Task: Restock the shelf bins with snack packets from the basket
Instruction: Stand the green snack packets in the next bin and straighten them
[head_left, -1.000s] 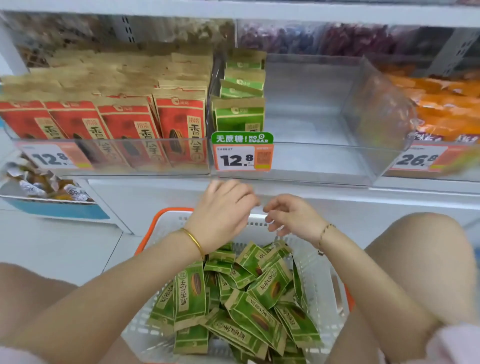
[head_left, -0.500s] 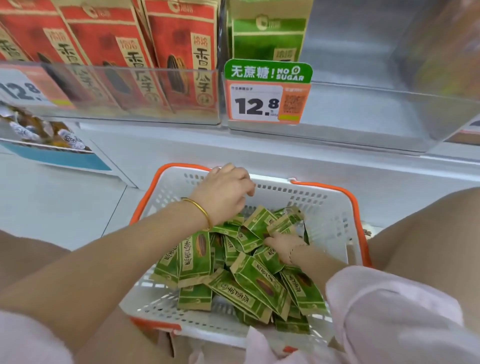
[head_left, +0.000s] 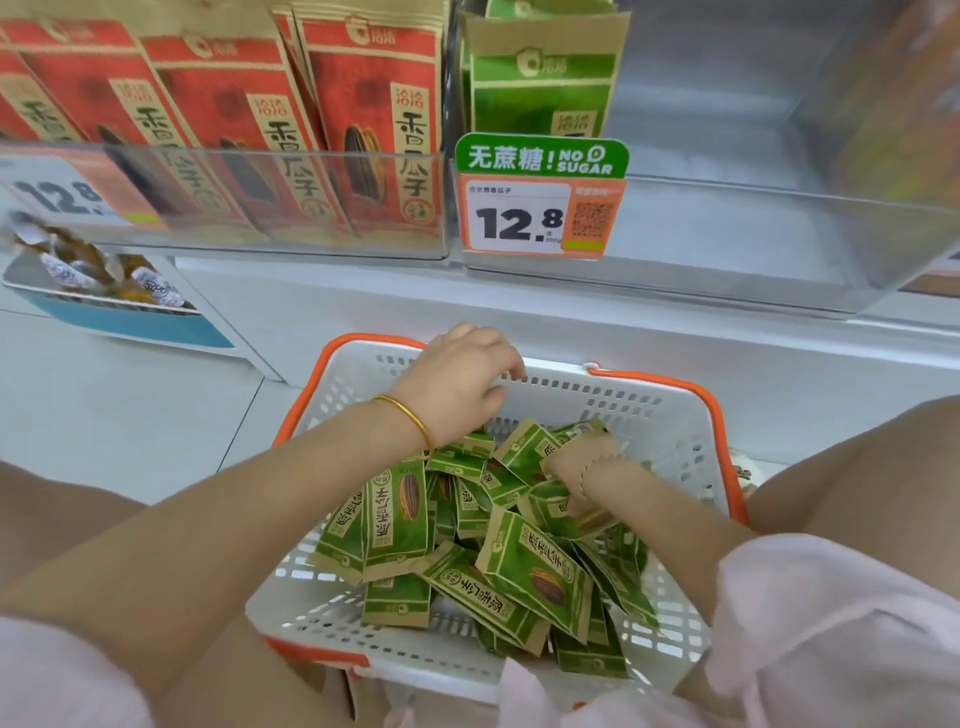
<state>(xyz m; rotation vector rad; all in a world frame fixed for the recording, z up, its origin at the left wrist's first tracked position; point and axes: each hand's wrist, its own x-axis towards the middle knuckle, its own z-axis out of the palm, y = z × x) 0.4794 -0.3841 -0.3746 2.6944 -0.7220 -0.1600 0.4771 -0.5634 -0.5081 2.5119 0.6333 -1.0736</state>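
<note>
Shelving fills the upper part of the head view. Two clear bins sit side by side on it. The left bin (head_left: 223, 202) holds upright red packets (head_left: 374, 130). The right bin (head_left: 727, 249) has tall green packets (head_left: 540, 78) standing at its left end, behind a price tag (head_left: 540, 218) reading 12.8 under a "No Sugar" header. Lower left, a blue-fronted tray (head_left: 130, 325) carries wrapped sweets.

Below the shelf, between your knees, stands the white basket (head_left: 675, 415) with its orange rim. The small green snack packets (head_left: 535, 566) lie heaped inside it, overlapping at all angles.

Your left hand (head_left: 457, 379), a gold bangle (head_left: 410, 421) at the wrist, is over the basket's far rim. Its fingers are loosely curled and hold nothing. Whether the fingertips touch the rim cannot be told.

Your right hand (head_left: 576, 457) is down in the heap near the far right corner. Its fingers are buried among the packets, so whether it grips one cannot be told. A pale pink sleeve (head_left: 831, 623) covers that upper arm.
</note>
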